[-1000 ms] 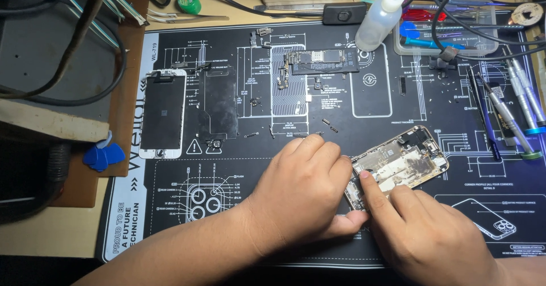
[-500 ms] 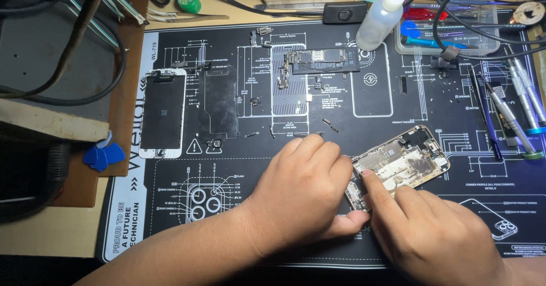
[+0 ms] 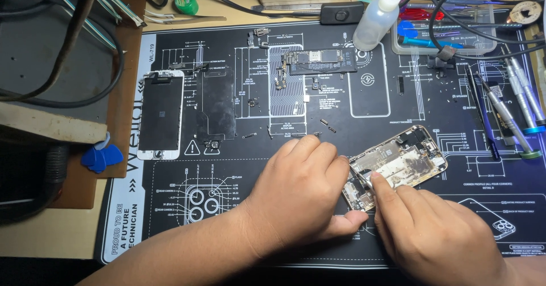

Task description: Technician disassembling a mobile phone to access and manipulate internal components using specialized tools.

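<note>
Repair mat (image 3: 170, 218): black, printed with white line diagrams, covering most of the bench; it bears all items below.

Left hand (image 3: 298, 192): at 6 o'clock on the mat, knuckles up, fingers curled over the near end of the phone chassis, thumb pressed against its lower edge; steadying it in a close hold.

Right hand (image 3: 432, 235): at 5 o'clock, forefinger extended onto the chassis interior. Whether anything is pinched beneath the fingertip cannot be told.

Phone chassis (image 3: 406, 161): open, silver, gutted rear housing, lying tilted just right of mat centre, between both hands and touching each.

Display panel (image 3: 161, 114): white-framed, black glass, lying flat at 9 o'clock, well apart from the hands.

Metal shield plate (image 3: 216, 111): dark, just beside the display panel on its right.

Squeeze bottle (image 3: 376, 21): translucent, nozzle-topped, upright at 1 o'clock.

Logic board (image 3: 318, 61): narrow, dark, at 12 o'clock, near the bottle.

Screwdrivers (image 3: 512, 121): several, silver-shafted, lying at 3 o'clock.

Blue picks (image 3: 101, 156): off the mat's left edge, at 9 o'clock.

Loose screws (image 3: 327, 125): tiny, scattered near centre, above the left hand.
</note>
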